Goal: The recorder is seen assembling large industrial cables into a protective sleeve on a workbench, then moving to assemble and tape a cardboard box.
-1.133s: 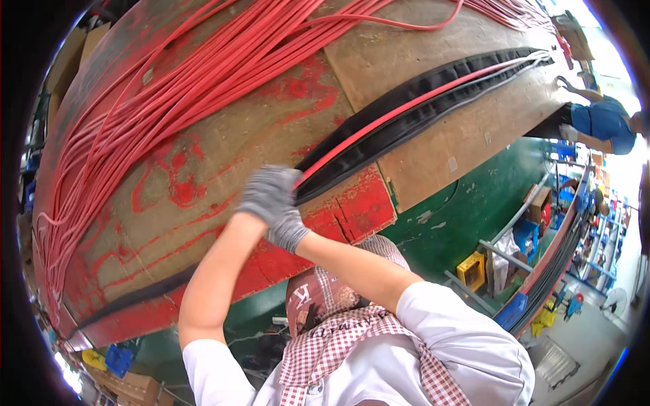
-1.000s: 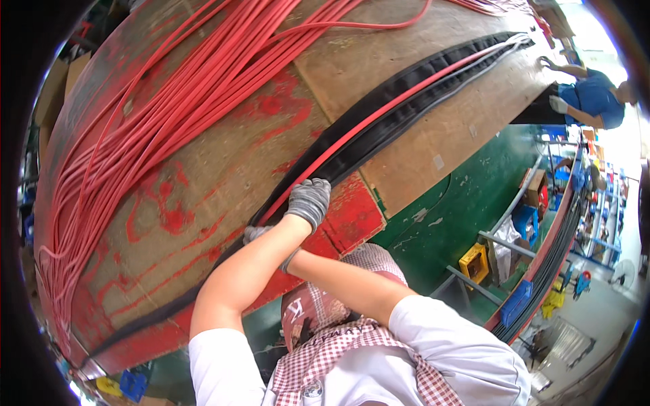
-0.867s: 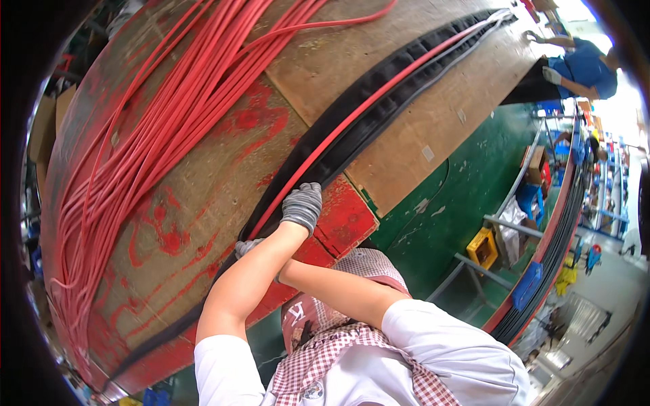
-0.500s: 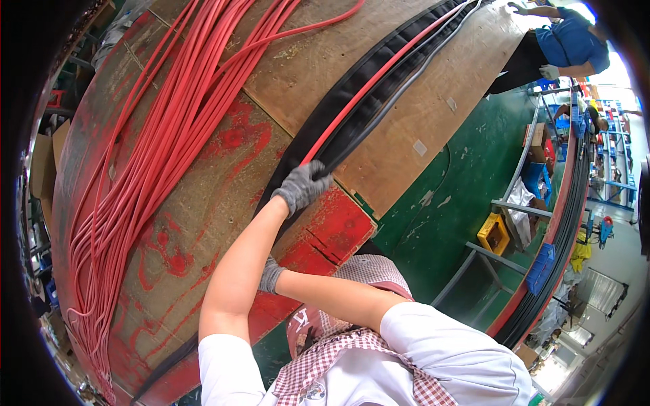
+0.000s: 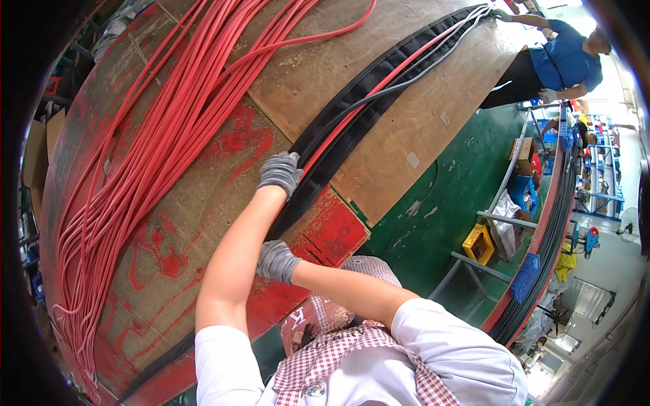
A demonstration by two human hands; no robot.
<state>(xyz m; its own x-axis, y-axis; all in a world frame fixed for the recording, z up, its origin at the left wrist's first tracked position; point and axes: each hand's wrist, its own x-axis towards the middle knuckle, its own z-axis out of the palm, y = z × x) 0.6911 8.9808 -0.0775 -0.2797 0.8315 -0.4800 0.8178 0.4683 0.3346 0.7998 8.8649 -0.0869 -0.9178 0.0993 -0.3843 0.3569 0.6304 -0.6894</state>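
A long black fabric strip (image 5: 338,159) runs diagonally over the table, with a red cable (image 5: 369,101) and a dark grey cable (image 5: 389,88) lying along it. The grey cable crosses over the red one and comes down to its left. My left hand (image 5: 281,172), in a grey knitted glove, is closed round the grey cable at the strip's left edge. Lower down, my right hand (image 5: 277,262), gloved alike, is curled beside the strip near the table's front edge. Its fingertips are partly hidden by my left forearm, so what they hold does not show.
A thick bundle of red cables (image 5: 166,128) covers the table's left part. At the strip's far end stands a person in blue (image 5: 565,64), one hand at the cable ends. Beyond the green floor (image 5: 433,203) are a metal rack (image 5: 481,267) and a yellow crate (image 5: 478,244).
My left hand has moved left, bringing the grey cable from the red cable's right side across it. My right hand shows more fully from behind my left forearm.
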